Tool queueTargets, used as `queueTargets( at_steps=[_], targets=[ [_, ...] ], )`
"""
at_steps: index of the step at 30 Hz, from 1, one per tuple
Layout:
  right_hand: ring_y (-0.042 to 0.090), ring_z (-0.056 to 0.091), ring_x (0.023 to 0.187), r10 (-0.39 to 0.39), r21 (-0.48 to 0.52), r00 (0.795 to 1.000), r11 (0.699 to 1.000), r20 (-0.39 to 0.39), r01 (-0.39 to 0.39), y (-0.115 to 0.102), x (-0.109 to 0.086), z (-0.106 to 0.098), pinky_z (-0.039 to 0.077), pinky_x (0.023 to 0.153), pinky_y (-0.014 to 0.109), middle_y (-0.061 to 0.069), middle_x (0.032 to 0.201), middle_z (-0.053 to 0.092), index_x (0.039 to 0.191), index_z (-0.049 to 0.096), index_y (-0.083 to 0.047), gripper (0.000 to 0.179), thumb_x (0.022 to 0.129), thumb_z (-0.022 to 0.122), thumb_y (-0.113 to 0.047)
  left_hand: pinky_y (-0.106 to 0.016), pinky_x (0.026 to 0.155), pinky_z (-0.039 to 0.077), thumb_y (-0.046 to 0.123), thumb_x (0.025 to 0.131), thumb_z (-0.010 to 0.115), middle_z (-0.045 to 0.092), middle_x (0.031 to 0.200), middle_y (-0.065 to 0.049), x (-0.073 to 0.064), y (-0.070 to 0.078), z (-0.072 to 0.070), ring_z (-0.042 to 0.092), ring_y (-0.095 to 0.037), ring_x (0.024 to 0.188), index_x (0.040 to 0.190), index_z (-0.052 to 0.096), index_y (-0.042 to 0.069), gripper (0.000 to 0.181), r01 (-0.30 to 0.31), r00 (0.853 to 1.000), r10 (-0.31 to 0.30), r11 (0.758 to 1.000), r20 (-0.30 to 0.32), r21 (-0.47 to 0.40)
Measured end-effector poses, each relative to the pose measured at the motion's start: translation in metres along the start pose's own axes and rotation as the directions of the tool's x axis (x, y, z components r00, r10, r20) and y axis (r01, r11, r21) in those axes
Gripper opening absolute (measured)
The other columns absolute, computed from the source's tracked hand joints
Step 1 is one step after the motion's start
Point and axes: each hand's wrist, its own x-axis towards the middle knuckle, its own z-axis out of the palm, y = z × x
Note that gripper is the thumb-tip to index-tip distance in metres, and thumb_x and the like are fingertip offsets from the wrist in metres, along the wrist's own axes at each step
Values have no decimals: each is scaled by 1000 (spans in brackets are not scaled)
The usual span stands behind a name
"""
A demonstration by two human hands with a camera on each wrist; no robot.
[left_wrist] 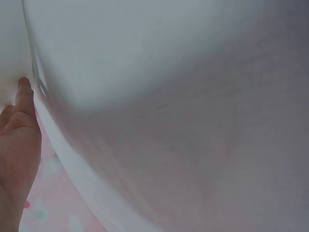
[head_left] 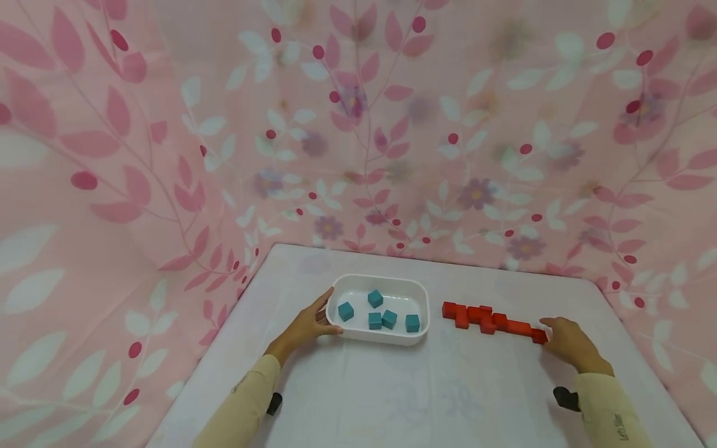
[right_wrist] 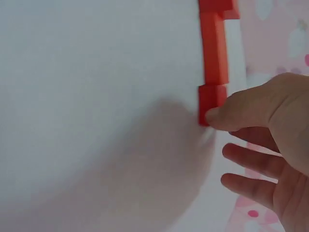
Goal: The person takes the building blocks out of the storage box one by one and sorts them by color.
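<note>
A white tray (head_left: 378,338) with rounded corners holds several teal cubes (head_left: 375,298), spread over its bottom. My left hand (head_left: 304,323) grips the tray's left end, thumb at the front side and forefinger at the back corner; in the left wrist view the hand (left_wrist: 20,140) shows only at the left edge. To the tray's right, red blocks (head_left: 486,317) lie in a slanting row, a few jutting out from it. At the row's right end my right hand (head_left: 572,343) pinches a small red block (right_wrist: 207,104) between thumb and forefinger, the other fingers apart.
Both stand on a table under a white cloth (head_left: 358,392). Pink curtains (head_left: 370,124) with leaf patterns hang close behind it and on both sides. A dark strap piece (head_left: 567,399) hangs below the right wrist, another (head_left: 274,404) below the left.
</note>
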Motion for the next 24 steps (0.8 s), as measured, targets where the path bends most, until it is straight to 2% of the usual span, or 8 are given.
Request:
queueTargets(
  at_steps=[4, 9, 13, 17, 19, 22, 24],
  targets=[
    [49, 54, 102, 21, 12, 998, 1000, 59, -22, 12, 3, 7, 43, 91, 67, 31, 111, 61, 118, 61, 12, 37, 84, 68, 1, -37, 103, 42, 44, 67, 87, 19, 161, 2, 2, 1, -1, 34, -24, 141, 156, 19, 37, 113, 2, 1000, -2, 1000, 0, -2],
    [42, 57, 93, 12, -4, 1000, 1000, 17, -12, 18, 7, 13, 47, 86, 64, 27, 103, 65, 114, 64, 13, 34, 83, 70, 1, -39, 103, 42, 41, 68, 87, 19, 161, 1, 2, 3, 0, 35, -26, 140, 156, 19, 34, 112, -3, 1000, 3, 1000, -3, 2],
    [45, 57, 96, 6, 9, 1000, 1000, -5, -6, 20, 9, 16, 45, 88, 65, 28, 105, 64, 114, 64, 13, 32, 84, 68, 2, -41, 103, 43, 36, 68, 88, 21, 161, 1, 0, 3, 2, 38, -27, 139, 155, 22, 35, 109, 2, 1000, -2, 1000, -20, 4],
    [45, 56, 98, 21, 6, 1000, 1000, 3, -21, 20, 10, 18, 44, 89, 66, 29, 108, 63, 117, 62, 11, 33, 86, 66, 2, -41, 104, 42, 38, 67, 88, 21, 161, 3, 0, 3, 3, 38, -27, 139, 154, 23, 38, 109, 17, 1000, -16, 1000, -26, 12],
    [46, 56, 99, 13, -21, 1000, 1000, -12, -13, 15, 9, 15, 44, 89, 66, 30, 109, 62, 119, 62, 11, 38, 83, 69, 2, -41, 104, 41, 41, 66, 88, 21, 161, 2, 0, 4, 3, 38, -27, 139, 155, 22, 38, 111, 17, 1000, -16, 1000, -26, 20],
    [49, 54, 102, -56, -59, 994, 997, -91, 50, -5, 7, 7, 44, 89, 67, 32, 111, 60, 120, 61, 11, 44, 78, 73, 2, -40, 105, 40, 43, 66, 88, 20, 161, 2, 0, 5, 2, 37, -27, 139, 155, 21, 36, 112, 17, 1000, -16, 1000, -24, 19],
    [50, 52, 105, -143, -80, 975, 988, -170, 131, -27, 7, 3, 44, 89, 66, 32, 114, 59, 120, 61, 10, 46, 77, 73, 2, -39, 105, 40, 42, 66, 88, 20, 161, 2, 0, 5, 2, 37, -27, 139, 156, 21, 35, 112, 23, 999, -22, 999, -27, 23]
  ],
)
